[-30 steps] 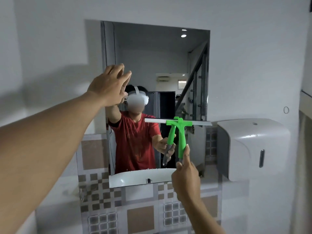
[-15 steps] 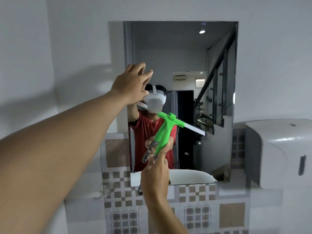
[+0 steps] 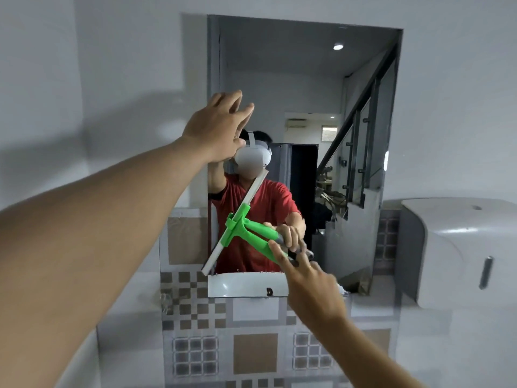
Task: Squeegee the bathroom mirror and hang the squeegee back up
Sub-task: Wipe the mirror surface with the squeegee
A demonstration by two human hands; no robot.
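Observation:
A rectangular mirror (image 3: 302, 88) hangs on the white wall ahead. My right hand (image 3: 310, 284) grips the grey end of a green squeegee (image 3: 251, 233). Its white blade lies diagonally against the mirror's lower left part, from the bottom left corner up toward the middle. My left hand (image 3: 215, 127) is raised at the mirror's left edge, fingers spread, flat against or close to the glass; I cannot tell if it touches. The mirror reflects a person in a red shirt and both hands.
A white wall dispenser (image 3: 458, 250) is mounted right of the mirror. Patterned grey and brown tiles (image 3: 254, 354) cover the wall below. The mirror reflects a white basin rim (image 3: 246, 284) and a staircase railing.
The squeegee blade has swung from level to a steep diagonal and shifted left and down on the glass. The view has moved closer to the mirror. My left hand stays raised.

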